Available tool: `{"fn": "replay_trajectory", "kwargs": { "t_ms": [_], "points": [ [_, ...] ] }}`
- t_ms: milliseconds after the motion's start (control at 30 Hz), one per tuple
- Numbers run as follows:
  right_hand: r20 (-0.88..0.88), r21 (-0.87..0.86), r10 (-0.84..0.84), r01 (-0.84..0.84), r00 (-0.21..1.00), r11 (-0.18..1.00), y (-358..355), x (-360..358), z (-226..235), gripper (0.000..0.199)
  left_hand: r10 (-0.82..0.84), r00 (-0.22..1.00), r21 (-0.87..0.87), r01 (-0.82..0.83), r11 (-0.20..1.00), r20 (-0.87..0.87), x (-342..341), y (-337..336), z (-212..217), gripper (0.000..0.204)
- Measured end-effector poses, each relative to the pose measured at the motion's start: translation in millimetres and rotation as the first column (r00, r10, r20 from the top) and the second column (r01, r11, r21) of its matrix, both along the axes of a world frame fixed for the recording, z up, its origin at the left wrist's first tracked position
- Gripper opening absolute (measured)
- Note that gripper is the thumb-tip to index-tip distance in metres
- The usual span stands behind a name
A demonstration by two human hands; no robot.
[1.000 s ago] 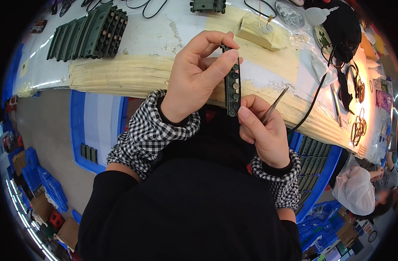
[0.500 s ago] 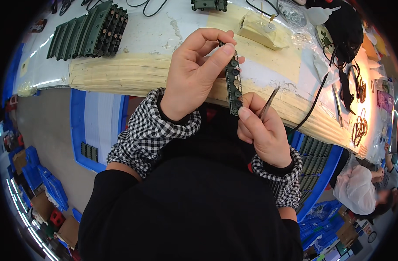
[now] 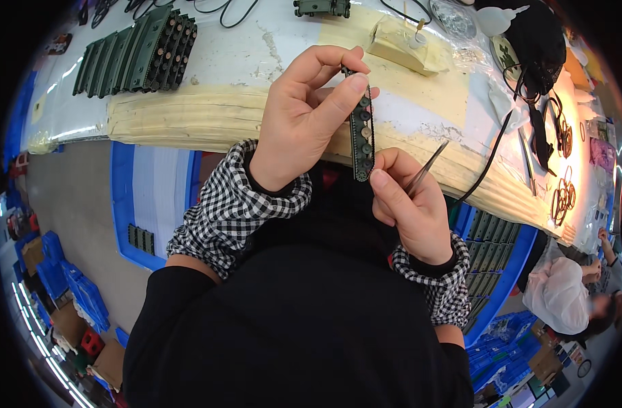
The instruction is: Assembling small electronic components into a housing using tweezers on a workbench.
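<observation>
Between my hands, just over the table's near edge, is a dark green toy tank chassis (image 3: 363, 139) with a row of small wheels and a black track along its side. My left hand (image 3: 304, 112) grips its upper end, thumb on the near side and fingers behind. At the lower end, the thumb and forefinger of my right hand (image 3: 410, 197) pinch the track's edge. Tucked in that same hand is a pair of metal tweezers (image 3: 428, 166), its tips pointing up and away to the right. The chassis's far side is hidden.
A stack of similar green chassis (image 3: 137, 54) stands at the table's left, another (image 3: 322, 7) at the back. A yellow taped block (image 3: 401, 46) sits ahead. Black rubber loops (image 3: 563, 200) and more tweezers (image 3: 527, 163) lie right. Blue trays (image 3: 122, 204) flank me; a co-worker (image 3: 559, 296) is right.
The chassis has turned slightly and now stands more upright. The tweezers in my right hand tilt further to the right. Both hands keep their hold.
</observation>
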State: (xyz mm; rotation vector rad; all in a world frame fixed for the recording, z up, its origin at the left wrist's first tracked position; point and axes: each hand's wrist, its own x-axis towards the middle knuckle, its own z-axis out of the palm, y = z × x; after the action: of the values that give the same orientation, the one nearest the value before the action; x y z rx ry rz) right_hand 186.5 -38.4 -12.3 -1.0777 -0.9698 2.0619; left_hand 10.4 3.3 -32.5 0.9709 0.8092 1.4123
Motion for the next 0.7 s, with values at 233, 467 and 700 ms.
{"fn": "replay_trajectory", "kwargs": {
  "t_ms": [233,467,700],
  "points": [
    [0.019,0.038,-0.018,0.018,1.0,0.999,0.9,-0.6,-2.8,0.015,-0.001,1.0,0.023,0.002,1.0,-0.032,0.5,-1.0,-1.1,0.022],
    [-0.002,-0.003,-0.058,0.058,0.998,0.998,4.9,0.1,0.8,0.017,-0.072,0.988,0.079,0.083,0.993,-0.139,-2.5,-0.4,0.8,0.028],
    [0.008,0.089,-0.117,0.115,0.993,0.989,5.1,0.2,-0.7,0.019,-0.075,0.986,0.075,0.087,0.993,-0.15,-4.6,1.2,-1.9,0.028]
  ]
}}
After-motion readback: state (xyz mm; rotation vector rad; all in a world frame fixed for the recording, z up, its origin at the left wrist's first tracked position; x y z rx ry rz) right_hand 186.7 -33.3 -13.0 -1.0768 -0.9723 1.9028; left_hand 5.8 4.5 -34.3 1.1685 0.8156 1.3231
